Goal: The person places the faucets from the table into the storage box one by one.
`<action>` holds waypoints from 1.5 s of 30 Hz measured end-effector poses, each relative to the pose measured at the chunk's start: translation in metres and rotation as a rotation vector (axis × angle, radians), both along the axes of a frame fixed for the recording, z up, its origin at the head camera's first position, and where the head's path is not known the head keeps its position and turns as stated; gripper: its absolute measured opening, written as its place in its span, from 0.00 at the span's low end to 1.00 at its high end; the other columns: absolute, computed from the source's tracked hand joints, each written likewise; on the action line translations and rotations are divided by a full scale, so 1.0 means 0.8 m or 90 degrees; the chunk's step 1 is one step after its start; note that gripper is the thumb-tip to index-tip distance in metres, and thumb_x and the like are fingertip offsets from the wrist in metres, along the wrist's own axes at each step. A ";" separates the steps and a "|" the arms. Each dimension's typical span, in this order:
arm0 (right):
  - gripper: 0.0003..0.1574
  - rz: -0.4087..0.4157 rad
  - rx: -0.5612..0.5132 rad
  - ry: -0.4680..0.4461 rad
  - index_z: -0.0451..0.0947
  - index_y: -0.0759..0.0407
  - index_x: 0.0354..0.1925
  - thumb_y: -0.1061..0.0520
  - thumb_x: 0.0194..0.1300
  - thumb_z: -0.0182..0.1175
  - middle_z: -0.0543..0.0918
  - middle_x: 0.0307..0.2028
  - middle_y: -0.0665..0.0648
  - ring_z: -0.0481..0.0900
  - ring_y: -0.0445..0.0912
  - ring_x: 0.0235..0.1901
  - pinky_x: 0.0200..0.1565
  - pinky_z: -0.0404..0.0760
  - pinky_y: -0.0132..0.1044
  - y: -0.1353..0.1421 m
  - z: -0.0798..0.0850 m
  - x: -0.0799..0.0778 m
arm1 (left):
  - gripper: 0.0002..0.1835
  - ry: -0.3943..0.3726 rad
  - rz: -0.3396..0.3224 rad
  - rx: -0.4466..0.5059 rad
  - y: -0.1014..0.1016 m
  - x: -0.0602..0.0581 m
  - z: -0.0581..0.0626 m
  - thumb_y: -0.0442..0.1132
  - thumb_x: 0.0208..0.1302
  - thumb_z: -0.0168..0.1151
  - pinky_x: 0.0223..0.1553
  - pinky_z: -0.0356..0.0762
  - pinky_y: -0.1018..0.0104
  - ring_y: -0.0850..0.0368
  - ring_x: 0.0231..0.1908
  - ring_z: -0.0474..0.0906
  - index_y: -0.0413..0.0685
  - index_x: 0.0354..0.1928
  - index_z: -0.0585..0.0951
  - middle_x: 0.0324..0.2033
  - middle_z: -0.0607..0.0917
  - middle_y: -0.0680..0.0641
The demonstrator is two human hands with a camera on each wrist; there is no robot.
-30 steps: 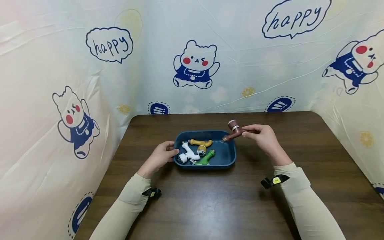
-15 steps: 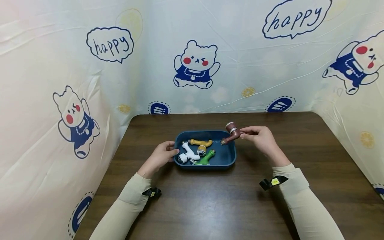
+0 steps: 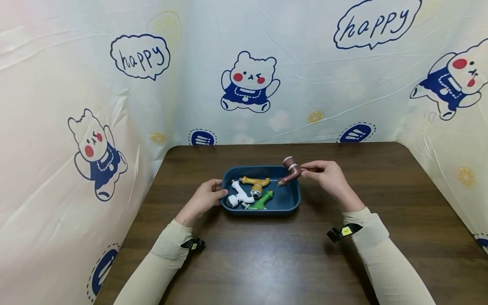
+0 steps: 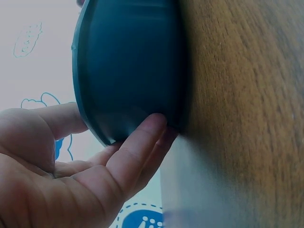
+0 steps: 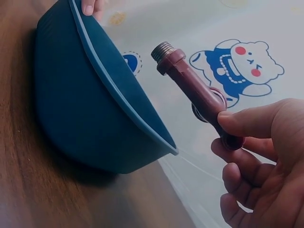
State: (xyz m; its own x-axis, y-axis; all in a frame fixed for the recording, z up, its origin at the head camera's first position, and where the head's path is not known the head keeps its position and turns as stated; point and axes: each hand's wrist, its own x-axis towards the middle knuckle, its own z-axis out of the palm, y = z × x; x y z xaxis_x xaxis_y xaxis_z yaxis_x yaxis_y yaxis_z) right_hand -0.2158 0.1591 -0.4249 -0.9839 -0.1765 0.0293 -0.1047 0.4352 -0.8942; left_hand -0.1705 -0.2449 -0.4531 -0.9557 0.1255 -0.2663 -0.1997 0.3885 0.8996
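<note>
A maroon tap [image 3: 293, 172] hangs over the right end of a blue plastic tray [image 3: 282, 202], pinched at one end between the thumb and fingers of my right hand [image 3: 331, 180]. Its threaded metal end points left over the tray in the head view; in the right wrist view the tap [image 5: 192, 86] is above the rim. My left hand [image 3: 204, 196] grips the tray's left end, thumb at the rim and fingers against the outer wall [image 4: 133, 66]. Inside the tray's left half lie a yellow tap [image 3: 253, 181], a white tap [image 3: 240, 195] and a green tap [image 3: 261, 202].
The tray stands on a dark brown wooden table [image 3: 263, 258]. Behind and beside the table hangs a pale curtain [image 3: 305, 76] printed with bears and lettering. A black strap camera sits on each wrist, the right one [image 3: 344, 231] over the table.
My right hand has moved the maroon tap a little left and down, further over the tray. The left hand and the tray have stayed in place.
</note>
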 end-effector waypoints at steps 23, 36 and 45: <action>0.20 0.018 0.010 -0.017 0.87 0.55 0.53 0.48 0.67 0.70 0.87 0.50 0.61 0.77 0.54 0.46 0.45 0.81 0.42 -0.012 0.002 0.002 | 0.27 -0.002 -0.005 0.014 0.000 0.000 0.001 0.38 0.76 0.59 0.51 0.86 0.54 0.44 0.57 0.80 0.35 0.71 0.68 0.59 0.79 0.34; 0.18 0.019 0.012 -0.006 0.88 0.54 0.52 0.49 0.67 0.70 0.88 0.48 0.60 0.78 0.53 0.44 0.44 0.80 0.42 -0.018 -0.002 0.000 | 0.26 -0.002 0.004 0.013 0.000 -0.002 -0.001 0.37 0.75 0.60 0.50 0.86 0.54 0.46 0.54 0.81 0.36 0.70 0.70 0.57 0.80 0.36; 0.17 0.038 0.011 -0.012 0.88 0.55 0.52 0.50 0.67 0.70 0.88 0.48 0.60 0.78 0.53 0.44 0.42 0.79 0.40 -0.022 -0.003 -0.001 | 0.25 0.000 0.006 0.012 0.002 -0.001 -0.001 0.36 0.75 0.60 0.50 0.86 0.53 0.46 0.54 0.82 0.36 0.69 0.70 0.56 0.81 0.36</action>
State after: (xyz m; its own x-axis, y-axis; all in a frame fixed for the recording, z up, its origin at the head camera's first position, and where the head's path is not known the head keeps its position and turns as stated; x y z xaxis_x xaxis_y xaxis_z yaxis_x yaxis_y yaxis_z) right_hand -0.2170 0.1414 -0.4271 -0.9718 -0.2356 0.0078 -0.1148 0.4442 -0.8886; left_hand -0.1710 -0.2437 -0.4537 -0.9569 0.1208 -0.2640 -0.2036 0.3691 0.9068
